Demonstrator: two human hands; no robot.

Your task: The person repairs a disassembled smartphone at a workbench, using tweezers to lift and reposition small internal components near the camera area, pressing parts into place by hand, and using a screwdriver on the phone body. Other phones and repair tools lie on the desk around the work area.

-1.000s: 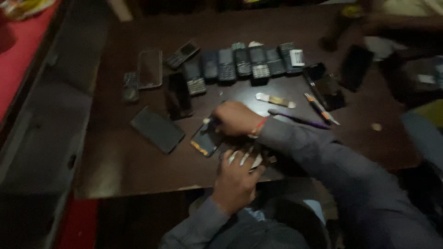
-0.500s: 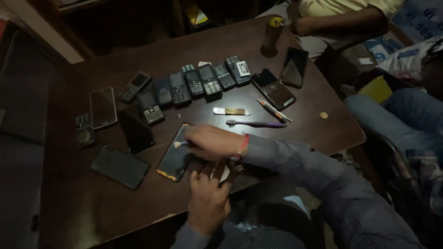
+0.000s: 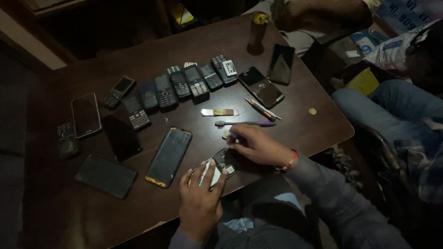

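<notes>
Two hands at the near edge of the dark surface [image 3: 295,69]: left hand [image 3: 200,200] pins a small opened phone [image 3: 221,163] with curled fingers and holds a thin light tool. Right hand [image 3: 256,145] is just right of the phone, fingertips pinched on something tiny, can't tell what. Purple toothbrush [image 3: 247,123] lies crosswise just beyond the right hand, nearer it than the left

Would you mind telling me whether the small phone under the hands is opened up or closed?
Opened up: the small phone shows bare inner parts, held by the left hand and right hand.
</notes>
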